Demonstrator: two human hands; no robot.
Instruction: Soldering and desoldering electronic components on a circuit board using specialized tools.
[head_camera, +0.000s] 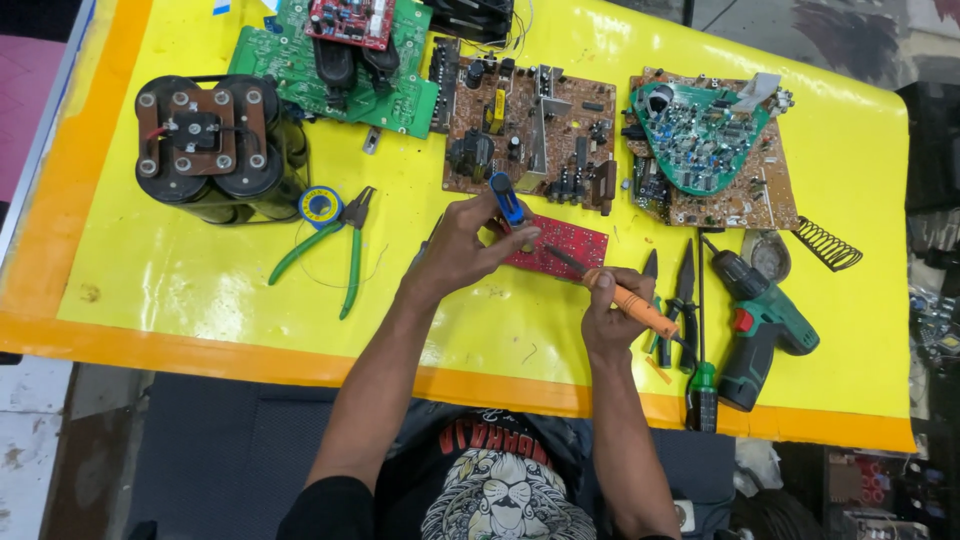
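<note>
My left hand (462, 245) grips a blue-handled tool (507, 198) and presses on the left end of a small red circuit board (567, 243) lying on the yellow table. An orange-handled soldering iron (628, 300) is held in my right hand (610, 318), its dark tip resting on the red board's near edge. Both forearms reach in from the bottom of the head view.
Around the hands lie green-handled pliers (335, 250), a solder spool (320, 206), a black capacitor bank (215, 145), a green board (335, 65), two brown boards (530, 130) (745, 185), a green cordless drill (765, 320), a screwdriver (702, 385), cutters (685, 300) and a coiled iron stand (828, 243).
</note>
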